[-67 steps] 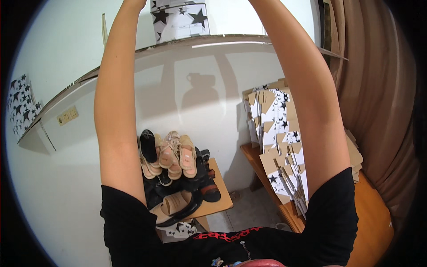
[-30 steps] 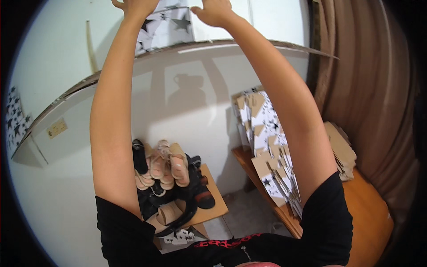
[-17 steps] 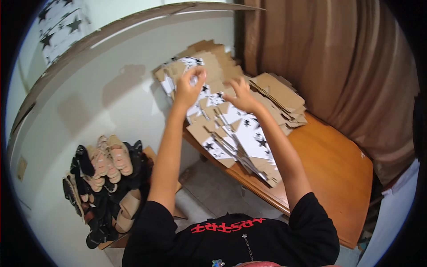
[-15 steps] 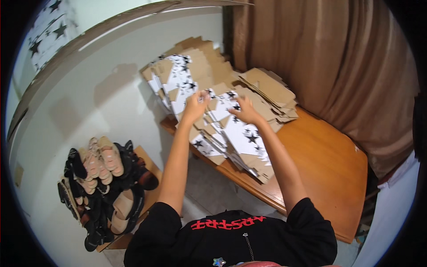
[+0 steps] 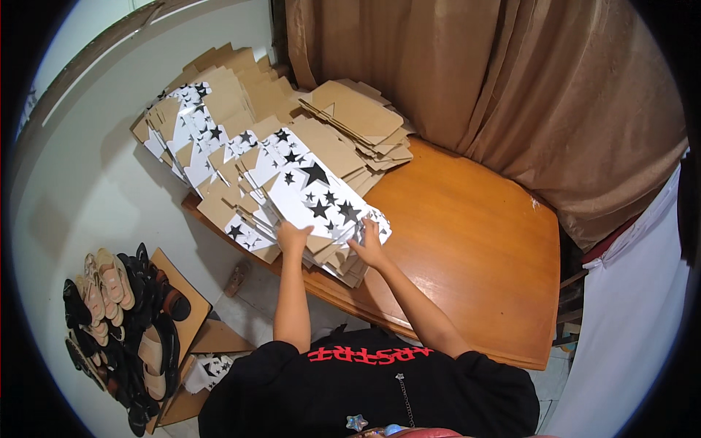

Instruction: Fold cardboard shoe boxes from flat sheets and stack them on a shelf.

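Note:
A flattened cardboard box (image 5: 320,186), white with black stars, lies tilted on top of a stack of flat brown and star-printed cartons. My left hand (image 5: 293,237) grips its near left edge, the thumb pointing right and the other fingers mostly hidden. At its near right corner my right hand (image 5: 370,244) has hold of the edge, fingers over the rim and thumb toward the left. More folded-flat star-printed cartons (image 5: 193,120) fan out to the left in overlapping layers.
The cartons rest on an orange-brown wooden table (image 5: 467,248). Plain brown flat cartons (image 5: 350,109) are piled at the back. A brown curtain (image 5: 409,66) hangs behind. At lower left, several sandals and shoes (image 5: 117,314) sit on a cardboard-topped surface.
My hands have come down from the middle of the stack to the near edge of the top star-printed box. That box now lies more fully exposed. The view has shifted right.

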A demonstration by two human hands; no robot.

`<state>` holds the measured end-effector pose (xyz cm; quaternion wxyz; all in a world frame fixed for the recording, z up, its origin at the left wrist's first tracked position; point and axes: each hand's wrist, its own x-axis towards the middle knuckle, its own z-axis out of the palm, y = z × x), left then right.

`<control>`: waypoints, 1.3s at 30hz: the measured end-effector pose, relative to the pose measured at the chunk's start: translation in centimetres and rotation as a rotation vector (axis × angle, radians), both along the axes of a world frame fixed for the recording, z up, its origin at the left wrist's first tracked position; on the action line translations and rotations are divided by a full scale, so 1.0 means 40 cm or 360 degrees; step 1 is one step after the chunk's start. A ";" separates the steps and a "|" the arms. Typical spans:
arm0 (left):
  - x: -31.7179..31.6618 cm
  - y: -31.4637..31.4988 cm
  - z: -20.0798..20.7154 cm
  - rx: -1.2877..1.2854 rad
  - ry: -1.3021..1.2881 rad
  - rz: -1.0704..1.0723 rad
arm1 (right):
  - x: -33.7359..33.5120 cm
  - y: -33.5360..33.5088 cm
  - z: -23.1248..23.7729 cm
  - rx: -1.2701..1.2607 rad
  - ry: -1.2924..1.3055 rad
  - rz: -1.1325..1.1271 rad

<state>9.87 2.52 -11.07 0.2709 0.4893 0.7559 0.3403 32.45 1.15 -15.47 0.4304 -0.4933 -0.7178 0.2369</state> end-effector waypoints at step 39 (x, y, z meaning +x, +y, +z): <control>0.527 -0.076 0.267 0.0407 -0.0028 -0.1764 | 0.686 -0.242 0.027 -0.0154 0.0900 -0.1569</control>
